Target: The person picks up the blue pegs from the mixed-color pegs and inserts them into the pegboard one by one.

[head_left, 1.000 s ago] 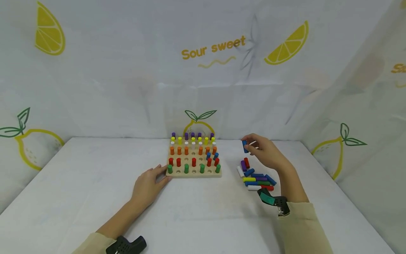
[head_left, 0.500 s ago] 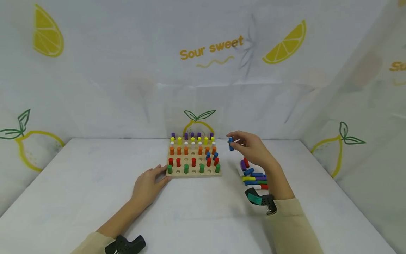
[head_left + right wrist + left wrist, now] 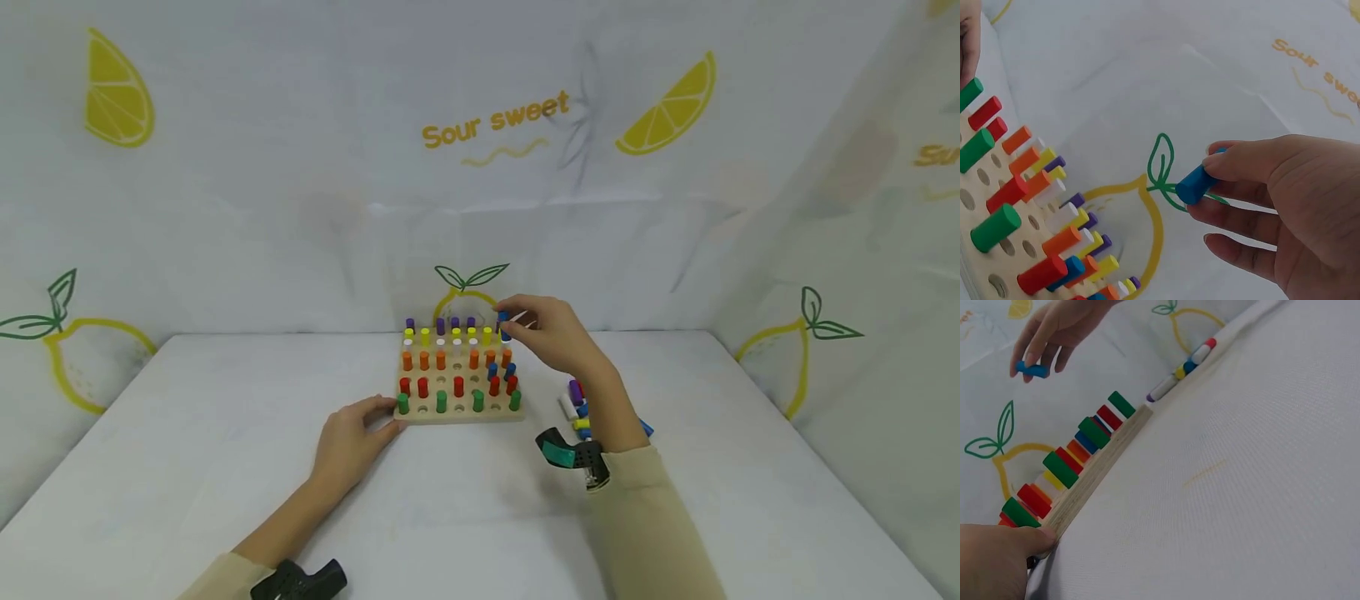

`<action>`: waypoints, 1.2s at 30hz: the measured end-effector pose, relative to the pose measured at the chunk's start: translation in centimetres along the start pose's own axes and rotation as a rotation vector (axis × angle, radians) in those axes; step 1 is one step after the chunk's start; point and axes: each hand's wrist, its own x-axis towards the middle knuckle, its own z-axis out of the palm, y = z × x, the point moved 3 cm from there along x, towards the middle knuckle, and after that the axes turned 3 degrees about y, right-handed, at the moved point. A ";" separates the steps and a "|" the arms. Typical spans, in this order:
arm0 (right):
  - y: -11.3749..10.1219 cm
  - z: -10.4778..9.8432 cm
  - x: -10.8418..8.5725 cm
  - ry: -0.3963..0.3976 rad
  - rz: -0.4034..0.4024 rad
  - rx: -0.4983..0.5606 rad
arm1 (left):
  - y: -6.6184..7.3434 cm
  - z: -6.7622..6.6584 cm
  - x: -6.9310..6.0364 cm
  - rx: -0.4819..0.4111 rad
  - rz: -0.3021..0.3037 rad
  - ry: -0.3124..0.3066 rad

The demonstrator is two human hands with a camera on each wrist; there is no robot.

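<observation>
A wooden pegboard (image 3: 459, 417) holds rows of green, red, blue, orange, white, yellow and purple pegs, with some holes bare. At its near left corner, the left hand (image 3: 351, 443) grips the edge; the thumb lies on the board's near side in the left wrist view. Above the board's back right corner, the right hand (image 3: 551, 333) pinches a blue peg (image 3: 504, 325) between thumb and fingers. In the right wrist view that blue peg (image 3: 1197, 182) is held tilted, apart from the board. Two blue pegs (image 3: 492, 372) stand at the board's right side.
Right of the board lies a pile of loose pegs (image 3: 567, 407) in several colours, partly hidden by the right forearm. A white cloth with lemon prints covers the table and the wall behind it. Dark wrist devices (image 3: 298, 581) sit at both sleeves.
The right hand has moved left with the blue peg, from beyond the loose pile to above the board's back right corner. The left hand has stayed at the board's corner.
</observation>
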 end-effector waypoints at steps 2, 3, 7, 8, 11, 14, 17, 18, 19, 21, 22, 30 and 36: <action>-0.4 0.4 0.1 0.011 -0.017 0.016 | -0.2 0.2 0.1 -0.038 -0.010 -0.007; -0.5 0.6 0.1 0.010 -0.022 0.031 | -0.2 0.3 0.1 -0.050 -0.016 -0.011; -0.7 1.2 0.0 0.005 -0.032 0.061 | -0.4 0.3 0.4 -0.087 -0.039 -0.035; -0.7 1.2 0.0 0.010 -0.033 0.063 | -0.4 0.3 0.5 -0.095 -0.039 -0.043; -0.3 1.2 0.1 0.040 -0.040 0.043 | -0.4 0.0 0.9 -0.097 -0.023 -0.059; 0.3 1.3 0.1 0.049 -0.024 0.031 | -0.6 -0.3 1.2 -0.080 -0.011 -0.077; 1.0 1.7 0.2 0.033 0.003 0.017 | -0.9 -0.5 1.3 -0.069 -0.026 -0.099; 1.2 1.9 0.2 0.029 0.012 0.013 | -0.9 -0.5 1.3 -0.070 -0.030 -0.105; 1.4 2.1 0.2 0.027 0.022 0.012 | -1.0 -0.5 1.2 -0.072 -0.034 -0.109; 1.8 2.5 0.2 0.025 0.040 0.019 | -1.1 -0.5 1.2 -0.075 -0.034 -0.114; 1.9 2.7 0.3 0.025 0.046 0.027 | -1.1 -0.6 1.2 -0.073 -0.031 -0.112; 2.4 4.0 0.5 0.017 0.054 0.051 | -1.4 -0.6 1.2 -0.060 -0.052 -0.114; 2.4 4.7 0.6 -0.034 0.059 0.052 | -1.4 -0.5 1.2 -0.058 -0.062 -0.120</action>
